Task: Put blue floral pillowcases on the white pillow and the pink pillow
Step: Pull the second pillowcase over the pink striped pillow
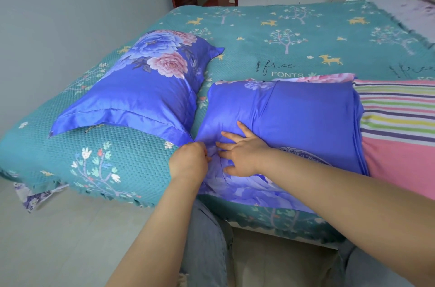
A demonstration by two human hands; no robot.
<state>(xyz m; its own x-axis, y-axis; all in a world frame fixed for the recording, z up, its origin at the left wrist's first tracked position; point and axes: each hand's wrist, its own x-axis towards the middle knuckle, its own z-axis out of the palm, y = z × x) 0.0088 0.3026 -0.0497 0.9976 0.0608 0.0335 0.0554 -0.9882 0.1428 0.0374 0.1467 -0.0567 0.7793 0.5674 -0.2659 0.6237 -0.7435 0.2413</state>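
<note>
The second pillowcase (294,108) is being drawn over the pink pillow (397,122): pinched by the left hand (188,162), flattened by the right hand (240,152) (fingers spread); the uncovered end is needing covering next.

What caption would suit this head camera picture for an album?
Left hand pinches the blue floral pillowcase while the right hand presses it flat; a covered pillow lies alongside.

There were two pillows on the bed (306,35): one fully covered pillow (141,89) and one pink striped pillow (400,126), which was half inside the second of two blue floral pillowcases (301,108). Two hands were seen, the left hand (188,159) and the right hand (242,152).
</note>
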